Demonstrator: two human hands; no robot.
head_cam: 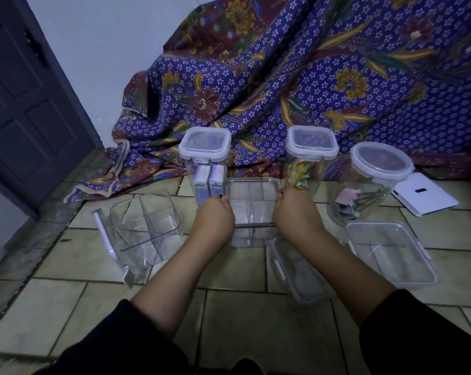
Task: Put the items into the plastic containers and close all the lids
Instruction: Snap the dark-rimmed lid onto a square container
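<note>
A clear square container [252,204] with an inner divider stands open on the tiled floor. My left hand [215,216] grips its left side and my right hand [294,212] grips its right side. Behind it stand three lidded containers: a square one [204,158] holding small white boxes, a square one [311,155] holding colourful packets, and a round one [378,174] holding clips and small items. A second open divided container [145,226] lies tilted at the left. Two clear lids rest on the floor, one [296,272] under my right forearm and one [391,255] at the right.
A purple patterned cloth [310,77] drapes over something behind the containers. A white flat box [424,194] lies at the right. A dark door [26,90] stands at the left. A white strip [104,234] lies beside the tilted container.
</note>
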